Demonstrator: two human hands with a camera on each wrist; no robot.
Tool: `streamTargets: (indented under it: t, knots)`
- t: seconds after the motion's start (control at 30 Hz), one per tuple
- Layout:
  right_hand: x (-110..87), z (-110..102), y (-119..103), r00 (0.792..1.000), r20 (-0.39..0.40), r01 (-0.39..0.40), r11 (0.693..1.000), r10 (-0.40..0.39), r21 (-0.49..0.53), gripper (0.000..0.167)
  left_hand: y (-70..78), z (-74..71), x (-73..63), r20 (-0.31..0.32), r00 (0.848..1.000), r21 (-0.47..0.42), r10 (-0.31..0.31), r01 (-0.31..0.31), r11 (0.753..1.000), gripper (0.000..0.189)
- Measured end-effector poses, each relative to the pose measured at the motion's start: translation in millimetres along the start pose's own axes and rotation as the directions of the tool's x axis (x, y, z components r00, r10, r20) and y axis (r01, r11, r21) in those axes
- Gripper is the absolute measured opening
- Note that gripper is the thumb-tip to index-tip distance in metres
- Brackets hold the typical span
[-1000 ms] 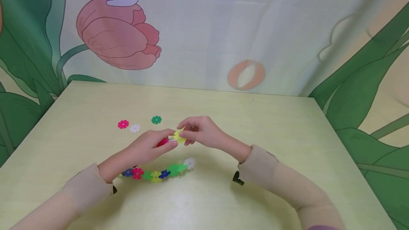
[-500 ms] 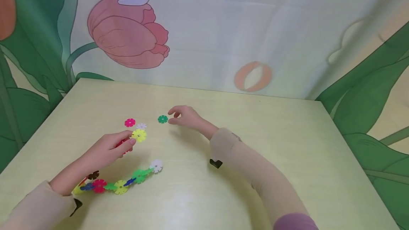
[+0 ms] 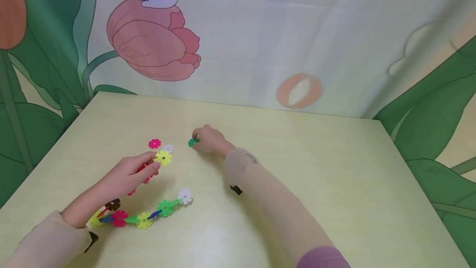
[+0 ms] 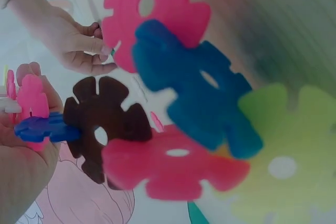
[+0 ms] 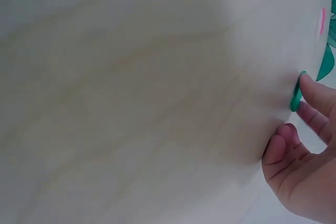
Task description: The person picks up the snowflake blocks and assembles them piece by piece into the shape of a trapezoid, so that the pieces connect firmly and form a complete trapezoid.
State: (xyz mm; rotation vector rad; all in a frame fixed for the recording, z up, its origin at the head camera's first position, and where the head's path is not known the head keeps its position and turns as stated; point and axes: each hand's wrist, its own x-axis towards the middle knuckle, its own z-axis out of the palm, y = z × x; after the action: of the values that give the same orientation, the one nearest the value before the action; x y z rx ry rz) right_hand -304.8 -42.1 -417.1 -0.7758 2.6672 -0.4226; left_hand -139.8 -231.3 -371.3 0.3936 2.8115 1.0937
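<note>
My left hand (image 3: 124, 176) grips the end of a chain of interlocking plastic snowflake discs, over the left half of the table. A yellow disc (image 3: 167, 161) stands out past its fingertips, with red ones partly hidden in the grasp. From this hand the chain (image 3: 165, 209) curves down and right to a white disc (image 3: 184, 196); in the left wrist view its brown disc (image 4: 86, 114) and blue disc (image 4: 194, 85) show up close. Farther back, my right hand (image 3: 211, 139) pinches a green disc (image 5: 296, 96) between thumb and finger, close to the tabletop.
A loose pink disc (image 3: 154, 144) and a loose white disc (image 3: 168, 148) lie on the table just beyond the left hand. The pale wooden table (image 3: 316, 168) ends at a printed curtain (image 3: 238, 40) behind it.
Both hands were together at the yellow disc; the left has drawn back left with the chain. My right hand let go, reached to the green disc and took hold of it.
</note>
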Motion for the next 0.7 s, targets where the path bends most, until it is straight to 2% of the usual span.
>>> streamTargets:
  t: [0.2,0.5,0.6,0.7]
  knots:
    - [-13.8,-5.1,6.8,1.0,0.004,-0.001,0.998,0.0,0.06,0.02,6.9,3.9,7.0,0.017,1.0,-0.035,0.01,-0.009,0.999,0.048]
    - [-53.8,-6.9,34.7,0.997,0.011,0.076,0.981,-0.08,0.179,0.011,23.2,15.5,24.9,0.029,0.996,-0.129,0.085,-0.08,0.988,0.051]
    - [-74.4,-10.5,39.3,0.994,0.0,0.107,0.947,-0.112,0.304,0.009,28.5,22.1,32.1,0.041,0.995,-0.156,0.092,-0.084,0.984,0.051]
    - [-95.7,-15.1,41.0,0.991,-0.05,0.132,0.886,-0.123,0.444,0.009,35.2,29.3,40.3,0.057,0.994,-0.172,0.091,-0.08,0.982,0.051]
